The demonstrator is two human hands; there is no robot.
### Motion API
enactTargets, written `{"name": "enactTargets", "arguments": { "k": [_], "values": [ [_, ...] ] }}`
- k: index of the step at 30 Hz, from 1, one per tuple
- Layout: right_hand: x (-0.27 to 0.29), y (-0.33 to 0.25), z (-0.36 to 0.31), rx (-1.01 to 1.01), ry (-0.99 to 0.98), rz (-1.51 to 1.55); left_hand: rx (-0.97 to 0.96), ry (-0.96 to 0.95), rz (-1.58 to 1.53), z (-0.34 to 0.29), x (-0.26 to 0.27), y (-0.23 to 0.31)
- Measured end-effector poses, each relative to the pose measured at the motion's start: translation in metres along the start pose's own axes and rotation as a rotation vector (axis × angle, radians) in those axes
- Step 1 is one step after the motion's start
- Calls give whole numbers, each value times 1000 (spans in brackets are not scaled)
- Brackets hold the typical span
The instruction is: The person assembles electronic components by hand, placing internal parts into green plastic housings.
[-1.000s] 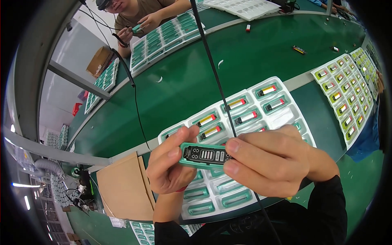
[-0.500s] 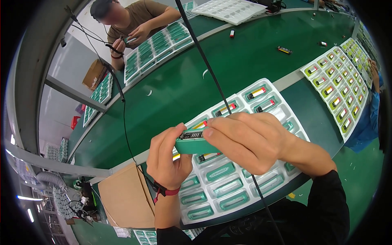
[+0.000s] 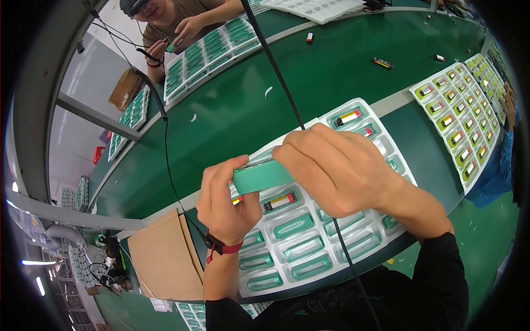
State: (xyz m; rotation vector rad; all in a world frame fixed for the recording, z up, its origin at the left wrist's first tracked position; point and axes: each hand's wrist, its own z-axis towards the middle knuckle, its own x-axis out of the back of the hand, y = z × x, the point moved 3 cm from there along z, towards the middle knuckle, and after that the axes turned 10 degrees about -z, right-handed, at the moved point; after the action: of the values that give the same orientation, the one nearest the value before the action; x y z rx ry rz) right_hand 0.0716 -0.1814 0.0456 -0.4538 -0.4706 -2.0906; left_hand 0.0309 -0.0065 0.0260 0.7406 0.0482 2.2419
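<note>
left hand (image 3: 223, 201) and right hand (image 3: 337, 168) both grip a green device (image 3: 262, 175). the white tray (image 3: 331, 243) lies beneath, toward 6 o'clock.

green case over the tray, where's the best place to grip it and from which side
Grip the green case by its two short ends, coming in from the left and right. It lies level and lengthwise between the left hand and right hand, above the white tray, leaving its long flat face clear.

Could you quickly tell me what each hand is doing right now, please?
Left hand: closed on the left end of the green device.
Right hand: closed over the device's right end.
</note>
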Motion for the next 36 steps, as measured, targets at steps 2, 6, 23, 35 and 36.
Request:
{"name": "enactTargets", "arguments": {
  "k": [2,6,23,35,36],
  "values": [
    [-2,1,1,27,63,-28,-3,71,-32,-3,0,1],
    [6,-6,4,121,155,-6,28,82,-3,-10,3,2],
    [10,-3,4,-257,56,506,-46,185,-338,-3,19,10],
    [-12,18,-4,-441,-80,477,413,200,-571,0,-3,-7],
    [-10,19,-1,-433,-74,477,375,116,-503,1,-1,-6]
  ]
}}
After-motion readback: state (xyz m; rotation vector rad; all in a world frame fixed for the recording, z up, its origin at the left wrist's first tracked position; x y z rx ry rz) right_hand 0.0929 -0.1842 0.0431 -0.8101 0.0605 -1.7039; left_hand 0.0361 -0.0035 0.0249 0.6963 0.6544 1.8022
